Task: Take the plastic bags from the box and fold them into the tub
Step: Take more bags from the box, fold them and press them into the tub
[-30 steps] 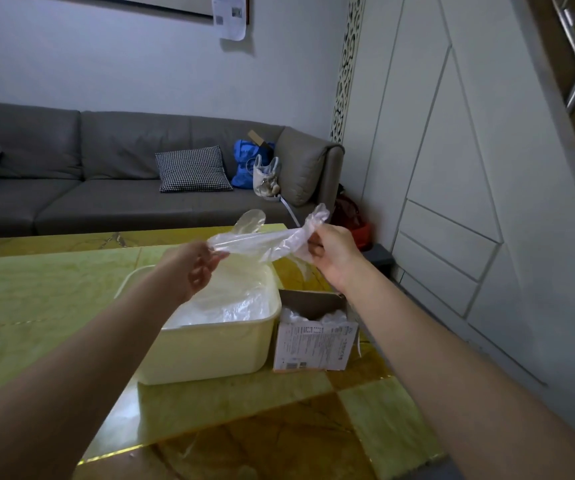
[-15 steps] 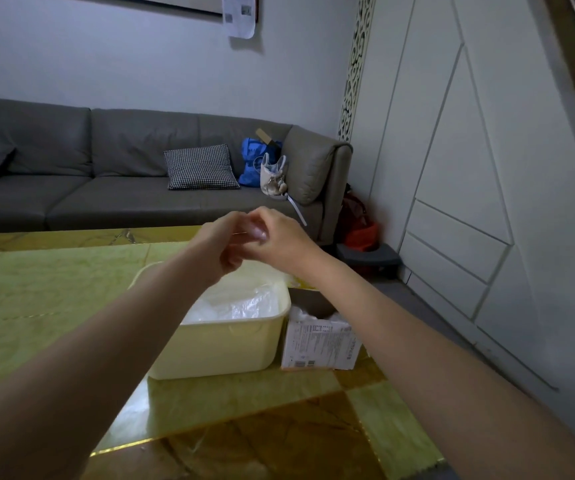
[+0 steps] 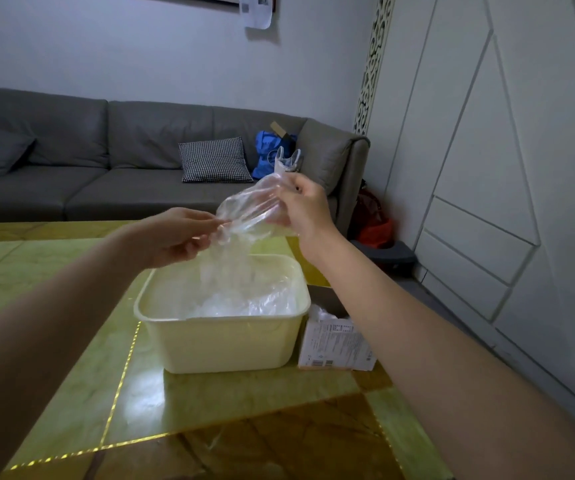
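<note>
Both hands (image 3: 175,237) (image 3: 305,209), bag (image 3: 251,213) slanting up-right

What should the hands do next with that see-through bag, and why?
Probably bring the hands together to fold it once more: the plastic bag is held between the left hand and right hand, loose and unfolded, above the tub.

Two hands (image 3: 175,237), one held bag (image 3: 251,209), one tub (image 3: 223,341), one box (image 3: 334,344).

The tub (image 3: 223,344) stands on the table (image 3: 71,393), the box (image 3: 336,346) touching its right side; bags (image 3: 244,304) lie inside; a sofa (image 3: 106,174) sits behind.
</note>
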`<state>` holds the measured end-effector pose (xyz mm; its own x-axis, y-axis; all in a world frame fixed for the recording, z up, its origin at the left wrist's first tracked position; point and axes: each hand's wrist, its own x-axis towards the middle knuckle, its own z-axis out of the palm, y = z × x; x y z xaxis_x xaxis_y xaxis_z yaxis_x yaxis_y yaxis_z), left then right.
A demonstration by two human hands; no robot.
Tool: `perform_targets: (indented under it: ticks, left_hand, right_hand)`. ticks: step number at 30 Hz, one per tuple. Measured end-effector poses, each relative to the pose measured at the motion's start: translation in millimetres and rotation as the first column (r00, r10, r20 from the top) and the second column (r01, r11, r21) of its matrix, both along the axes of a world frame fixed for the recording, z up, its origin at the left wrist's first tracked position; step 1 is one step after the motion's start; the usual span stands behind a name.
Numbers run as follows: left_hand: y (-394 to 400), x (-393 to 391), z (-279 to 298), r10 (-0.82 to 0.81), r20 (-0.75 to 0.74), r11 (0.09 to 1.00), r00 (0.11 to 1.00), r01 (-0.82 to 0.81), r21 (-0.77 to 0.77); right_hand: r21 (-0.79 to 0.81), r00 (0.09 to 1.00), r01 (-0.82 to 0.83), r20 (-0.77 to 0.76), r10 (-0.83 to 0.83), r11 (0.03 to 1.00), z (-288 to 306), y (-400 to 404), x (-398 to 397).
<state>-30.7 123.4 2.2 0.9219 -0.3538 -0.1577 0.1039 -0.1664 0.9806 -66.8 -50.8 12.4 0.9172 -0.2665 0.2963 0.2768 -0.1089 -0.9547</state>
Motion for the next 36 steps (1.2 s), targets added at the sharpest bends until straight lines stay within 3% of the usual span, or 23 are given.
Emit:
perform_targets:
  ticks: [2,5,7,9,11,13,16,18,21,25,28,29,31,33,36]
  left_hand:
    - [16,11,-1,0.146,0.143,0.974,0.979,-0.167,0.151]
    - [32,23,-5,0.365,0.368,0.854,0.855,-0.465,0.232]
    - [31,26,-8,0.328,0.554,0.801,0.766,-0.536,0.267]
    - [19,22,-11,0.101,0.619,0.847,0.779,-0.394,0.358]
    - [1,12,-16,-0.212,0.414,0.822,0.885,-0.068,0.566]
    - [-16,5,-27,-0.441,0.124,0.586,0.889,0.180,0.790]
    - [-22,13,-58,-0.504,-0.059,0.213,0.862,0.191,0.958]
    - [-17,21,-74,-0.480,-0.092,0.087,0.872,0.152,0.985]
    - [-13,25,-78,-0.519,-0.086,-0.013,0.851,0.093,0.996]
    - [-14,28,-77,-0.534,-0.115,-0.091,0.838,0.079,0.993]
    - [-13,32,-80,-0.525,-0.121,-0.125,0.843,0.064,0.990]
    - [-12,32,-82,-0.525,-0.116,-0.123,0.843,0.059,0.991]
    - [-13,33,-83,-0.526,-0.098,-0.108,0.845,0.047,0.993]
    - [-10,38,-87,-0.491,-0.093,-0.037,0.866,0.085,0.996]
    - [-3,39,-85,-0.429,-0.088,0.076,0.899,0.132,0.988]
  right_hand:
    - [0.133,0.995,-0.070,-0.063,0.079,0.989,-7,-3,3]
    - [0.089,0.982,-0.078,-0.164,0.092,0.993,-35,-5,11]
    - [-0.004,0.970,-0.071,-0.232,0.068,0.997,-53,-6,12]
    - [-0.233,0.969,-0.077,-0.246,0.017,0.969,-66,-9,7]
    - [-0.487,0.981,-0.070,-0.190,-0.028,0.871,-75,-10,3]
    - [-0.588,0.984,-0.093,-0.179,-0.017,0.804,-79,-10,3]
    - [-0.679,0.970,-0.192,-0.240,0.033,0.708,-84,-11,3]
    - [-0.779,0.957,-0.241,-0.291,0.007,0.579,-86,-13,6]
    - [-0.842,0.932,-0.313,-0.360,-0.026,0.439,-88,-16,15]
    - [-0.925,0.922,-0.363,-0.374,-0.097,0.116,-76,-13,18]
    - [-0.985,0.987,-0.145,-0.137,-0.088,-0.092,-54,-2,9]
    - [-0.993,0.994,-0.100,-0.097,-0.043,-0.058,-52,2,9]
    - [-0.966,0.968,-0.248,-0.249,-0.008,0.076,-56,8,9]
    - [-0.864,0.860,-0.502,-0.502,-0.094,0.023,-68,13,13]
    - [-0.798,0.793,-0.598,-0.576,-0.198,-0.072,-84,10,23]
